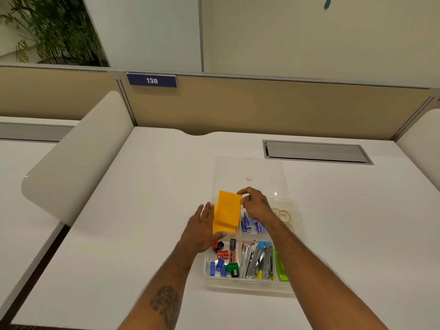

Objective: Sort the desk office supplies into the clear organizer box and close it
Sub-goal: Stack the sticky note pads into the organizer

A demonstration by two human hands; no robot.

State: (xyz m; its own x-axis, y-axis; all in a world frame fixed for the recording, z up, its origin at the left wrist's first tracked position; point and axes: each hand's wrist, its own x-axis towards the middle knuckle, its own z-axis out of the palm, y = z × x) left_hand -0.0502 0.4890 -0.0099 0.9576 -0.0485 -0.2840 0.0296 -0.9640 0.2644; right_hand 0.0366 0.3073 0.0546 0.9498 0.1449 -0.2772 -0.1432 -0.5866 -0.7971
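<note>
While the right hand (pixel 256 207) pinches the far right corner of the orange sticky notes (pixel 227 210) — grip clamped | left hand (pixel 202 228) open flat against their left edge | pad's long axis runs near-to-far, tilted over the far-left compartment of the clear organizer box (pixel 247 283) — lid (pixel 250 172) lying open behind on the worktop (pixel 142 210).

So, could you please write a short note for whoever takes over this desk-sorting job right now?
Right hand: pinching the top corner of the orange sticky notes.
Left hand: open, flat against the notes' left edge.
Organizer box: on the desk, its clear lid open behind it.
Done: sharpeners, nail clippers, blue staple boxes and tape rolls sit in compartments.
Left: seat the notes in the back-left compartment, then close the lid.
</note>
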